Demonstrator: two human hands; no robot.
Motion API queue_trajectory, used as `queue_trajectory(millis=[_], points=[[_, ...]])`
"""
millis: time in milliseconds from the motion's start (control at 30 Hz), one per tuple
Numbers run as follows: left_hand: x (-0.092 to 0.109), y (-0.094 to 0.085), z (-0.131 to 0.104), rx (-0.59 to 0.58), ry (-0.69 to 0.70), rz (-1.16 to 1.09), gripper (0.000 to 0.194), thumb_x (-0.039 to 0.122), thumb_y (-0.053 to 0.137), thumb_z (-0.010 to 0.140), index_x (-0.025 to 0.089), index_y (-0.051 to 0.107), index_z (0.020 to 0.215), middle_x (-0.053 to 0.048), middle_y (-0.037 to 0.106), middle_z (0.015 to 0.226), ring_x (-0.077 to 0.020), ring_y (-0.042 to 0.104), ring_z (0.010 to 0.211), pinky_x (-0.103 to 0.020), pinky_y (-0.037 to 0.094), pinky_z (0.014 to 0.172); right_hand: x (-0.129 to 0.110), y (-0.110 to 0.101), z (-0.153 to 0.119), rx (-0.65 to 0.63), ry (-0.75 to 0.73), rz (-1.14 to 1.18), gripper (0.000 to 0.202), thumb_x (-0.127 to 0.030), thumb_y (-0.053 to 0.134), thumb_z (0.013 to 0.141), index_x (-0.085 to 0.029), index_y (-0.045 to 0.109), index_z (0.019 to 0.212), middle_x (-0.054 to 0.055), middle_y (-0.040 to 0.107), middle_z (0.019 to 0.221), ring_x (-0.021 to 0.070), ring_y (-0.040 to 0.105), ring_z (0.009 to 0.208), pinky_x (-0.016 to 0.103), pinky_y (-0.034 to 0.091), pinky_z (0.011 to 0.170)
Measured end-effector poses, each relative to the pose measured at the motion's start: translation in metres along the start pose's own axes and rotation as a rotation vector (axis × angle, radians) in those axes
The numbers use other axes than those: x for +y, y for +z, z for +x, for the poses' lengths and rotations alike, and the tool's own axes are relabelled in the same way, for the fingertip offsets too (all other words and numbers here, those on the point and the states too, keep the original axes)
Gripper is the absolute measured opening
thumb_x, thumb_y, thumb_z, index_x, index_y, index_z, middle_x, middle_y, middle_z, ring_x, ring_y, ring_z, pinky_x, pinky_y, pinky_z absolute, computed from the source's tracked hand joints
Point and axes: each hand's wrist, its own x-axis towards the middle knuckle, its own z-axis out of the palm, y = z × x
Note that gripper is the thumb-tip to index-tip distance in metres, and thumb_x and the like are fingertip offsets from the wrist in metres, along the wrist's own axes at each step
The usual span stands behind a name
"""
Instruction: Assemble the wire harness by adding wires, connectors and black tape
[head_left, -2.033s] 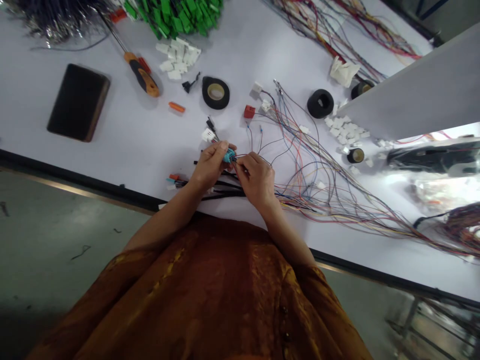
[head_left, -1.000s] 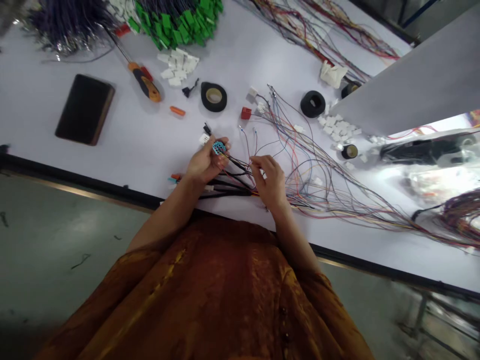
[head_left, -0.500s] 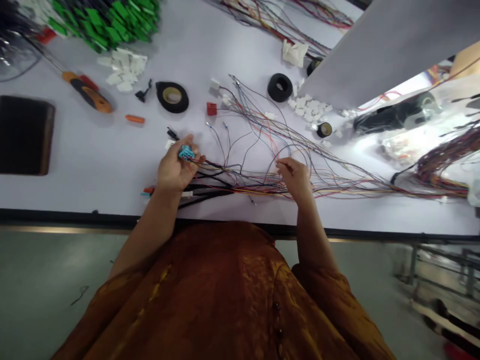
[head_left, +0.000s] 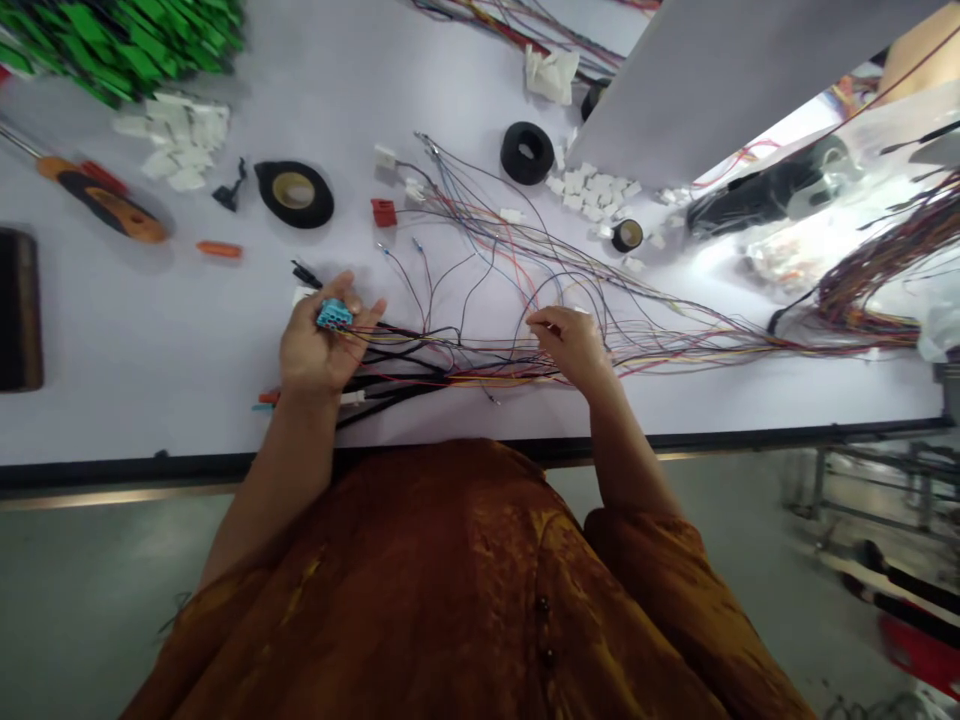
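My left hand (head_left: pixel 319 345) holds a light blue connector (head_left: pixel 334 315), its cavities facing up and thin wires running from it to the right. Over the wire bundle (head_left: pixel 495 378), my right hand (head_left: pixel 574 345) has its thumb and forefinger pinched together; what they hold, if anything, is too small to make out. Loose terminal-ended wires curve up between the hands. Above them lie a red connector (head_left: pixel 384 212) and a white connector (head_left: pixel 385 157), both joined to wires.
Black tape rolls (head_left: pixel 295 195), a screwdriver (head_left: pixel 101 198), an orange piece (head_left: pixel 219 249) and a dark flat object (head_left: pixel 19 310) lie on the table. White connectors (head_left: pixel 592 192) and green pieces (head_left: pixel 127 40) are piled farther back. A grey panel (head_left: pixel 720 90) stands at upper right.
The camera view has shifted, so most table items appear farther left. My left hand's fingers have spread slightly around the blue connector. My right hand stays pinched over the wires.
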Motion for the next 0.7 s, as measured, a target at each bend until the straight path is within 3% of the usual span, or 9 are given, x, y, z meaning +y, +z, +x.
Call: queue_trajectory(millis=[133, 400, 600, 700], points=[[-0.002, 0.001, 0.0, 0.004, 0.02, -0.022, 0.036, 0.02, 0.037, 0.094, 0.008, 0.07, 0.088, -0.001, 0.058, 0.059, -0.0099, 0.048, 0.051, -0.039, 0.057, 0.09, 0.001, -0.01, -0.006, -0.141, -0.004, -0.061, 0.015, -0.015, 0.058, 0.083, -0.017, 0.073, 0.083, 0.004, 0.071, 0.081, 0.0154, 0.062, 0.075, 0.028, 0.043, 0.07], [-0.004, -0.001, 0.002, 0.008, -0.002, 0.001, 0.03, 0.022, 0.043, 0.094, 0.011, 0.07, 0.089, -0.001, 0.06, 0.062, -0.0095, 0.055, 0.055, -0.038, 0.055, 0.093, -0.017, -0.007, -0.029, -0.278, -0.061, -0.055, 0.013, -0.016, 0.058, 0.087, -0.016, 0.072, 0.087, 0.005, 0.065, 0.09, 0.0137, 0.059, 0.078, 0.026, 0.043, 0.074], [-0.004, -0.004, 0.002, -0.037, -0.015, 0.022, 0.035, 0.022, 0.037, 0.099, 0.013, 0.07, 0.092, 0.0, 0.062, 0.064, -0.0083, 0.053, 0.056, -0.037, 0.053, 0.097, -0.021, -0.003, -0.035, -0.227, -0.065, -0.089, 0.026, -0.016, 0.062, 0.085, -0.016, 0.068, 0.11, 0.009, 0.063, 0.109, 0.014, 0.058, 0.08, 0.027, 0.043, 0.074], [-0.004, -0.005, 0.003, -0.029, -0.014, 0.012, 0.035, 0.021, 0.037, 0.099, 0.013, 0.07, 0.091, 0.0, 0.061, 0.063, -0.0081, 0.054, 0.059, -0.037, 0.053, 0.098, -0.026, 0.001, -0.031, -0.238, -0.088, -0.063, 0.023, -0.018, 0.06, 0.087, -0.016, 0.069, 0.108, 0.008, 0.066, 0.104, 0.0145, 0.058, 0.079, 0.028, 0.044, 0.074]])
